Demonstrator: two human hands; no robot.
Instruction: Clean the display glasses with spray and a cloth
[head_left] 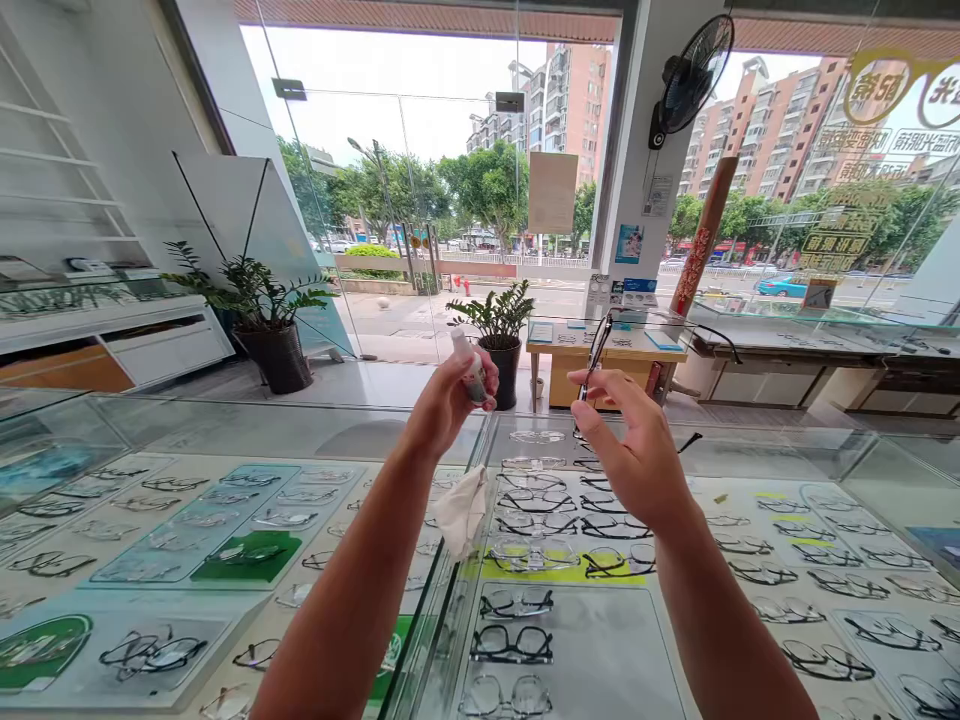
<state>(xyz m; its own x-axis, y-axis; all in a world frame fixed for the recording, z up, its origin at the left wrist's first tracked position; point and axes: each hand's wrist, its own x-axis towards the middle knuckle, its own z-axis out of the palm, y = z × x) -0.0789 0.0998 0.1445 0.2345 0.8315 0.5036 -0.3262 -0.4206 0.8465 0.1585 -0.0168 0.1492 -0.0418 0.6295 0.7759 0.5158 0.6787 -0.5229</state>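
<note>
Our left hand [448,398] clasped round a small bottle [472,374], our right hand [634,440] well apart, pinching dark-framed glasses [598,345], white cloth [461,510] on the glass surface [375,435] below

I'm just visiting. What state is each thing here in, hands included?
Small bottle: held up, slightly tilted
Left hand: closed around the bottle
Raised eyeglasses: unfolded, held up
Right hand: pinching those eyeglasses
Pale cloth: crumpled, in neither hand
Displayed eyeglasses: set out in rows
Fan: wall-mounted; can't tell whether running
Potted plants: upright, leafy
</note>
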